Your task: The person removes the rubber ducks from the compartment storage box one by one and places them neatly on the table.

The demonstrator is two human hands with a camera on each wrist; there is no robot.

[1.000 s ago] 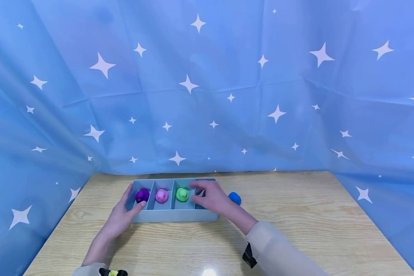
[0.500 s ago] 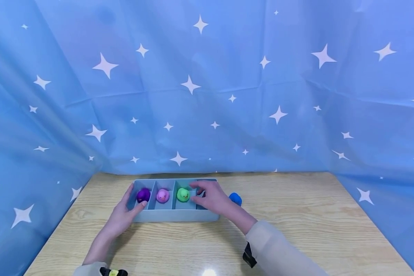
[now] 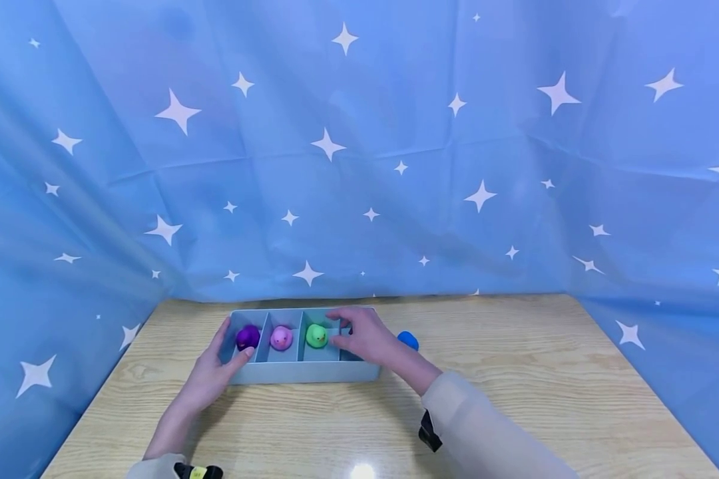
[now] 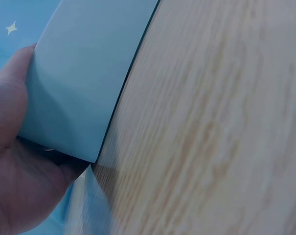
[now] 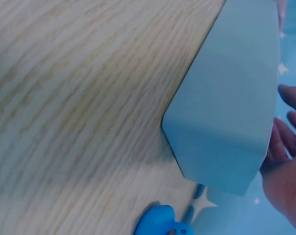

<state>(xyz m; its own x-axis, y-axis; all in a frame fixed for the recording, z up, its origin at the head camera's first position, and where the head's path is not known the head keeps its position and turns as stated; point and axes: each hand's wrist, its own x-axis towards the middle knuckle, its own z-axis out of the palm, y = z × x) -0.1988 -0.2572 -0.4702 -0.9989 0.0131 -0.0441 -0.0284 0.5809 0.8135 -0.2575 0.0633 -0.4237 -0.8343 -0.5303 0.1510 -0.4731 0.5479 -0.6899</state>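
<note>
A pale blue divided box (image 3: 305,374) stands on the table. My left hand (image 3: 206,376) grips its left end, thumb over the front rim; the left wrist view shows the palm (image 4: 20,196) around the corner. From left to right, the compartments hold a purple rubber duck (image 3: 248,337), a pink duck (image 3: 281,338) and a green duck (image 3: 317,336). Over the right end hovers my right hand (image 3: 365,336), its thumb and fingers spread apart beside the green duck, gripping nothing. It mostly hides the rightmost compartment.
A blue rubber duck (image 3: 408,340) sits on the wooden table (image 3: 515,372) just right of the box, partly behind the right forearm; the right wrist view shows it (image 5: 155,223) near the box's corner. A blue star-patterned curtain (image 3: 395,233) closes off the back and sides.
My right hand has risen very slightly over the box's right end. The left hand, the box and the ducks keep their places.
</note>
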